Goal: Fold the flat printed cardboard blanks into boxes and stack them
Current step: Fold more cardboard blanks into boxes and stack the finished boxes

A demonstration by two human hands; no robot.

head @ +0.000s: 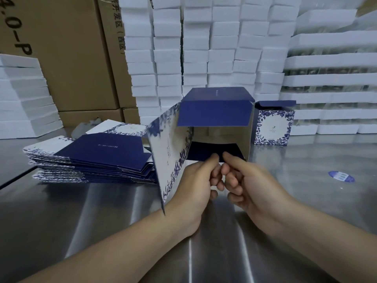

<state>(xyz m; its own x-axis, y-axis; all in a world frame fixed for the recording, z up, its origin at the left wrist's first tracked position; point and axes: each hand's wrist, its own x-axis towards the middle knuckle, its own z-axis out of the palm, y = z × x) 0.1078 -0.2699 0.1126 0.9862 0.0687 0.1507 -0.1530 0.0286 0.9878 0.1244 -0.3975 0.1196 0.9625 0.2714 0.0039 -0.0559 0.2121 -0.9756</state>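
Half-folded box [216, 116], left hand [193, 184] and right hand [253, 184] pinching its navy flap [206, 151], carton [67, 58] reading "4.0-P"
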